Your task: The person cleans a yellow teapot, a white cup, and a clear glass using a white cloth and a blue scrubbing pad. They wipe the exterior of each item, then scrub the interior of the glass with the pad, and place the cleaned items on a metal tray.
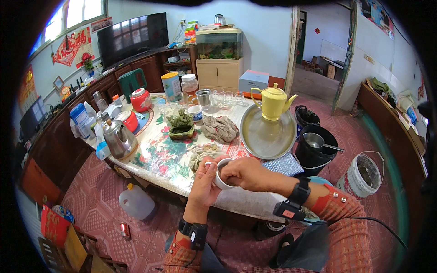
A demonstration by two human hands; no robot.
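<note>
A white cup [223,182] is held over the near edge of the table. My left hand [203,181] grips it at the handle side. The fingers of my right hand [247,174] reach down into the cup, and whatever they touch inside is hidden. Just beyond the cup lies a crumpled beige cloth [201,155]. A larger grey-brown cloth [220,129] rests farther back, beside a green ceramic figurine planter [181,128]. To the right, a yellow teapot [274,104] stands on the far part of a round metal tray [263,136].
A steel kettle [119,140] stands at the table's left, near red lidded pots [140,99]. Glass cups [217,97] and a blue-patterned cup [195,113] are at the back. On the floor are a black bucket [309,158], a white bucket [362,177] and a plastic jug [136,201].
</note>
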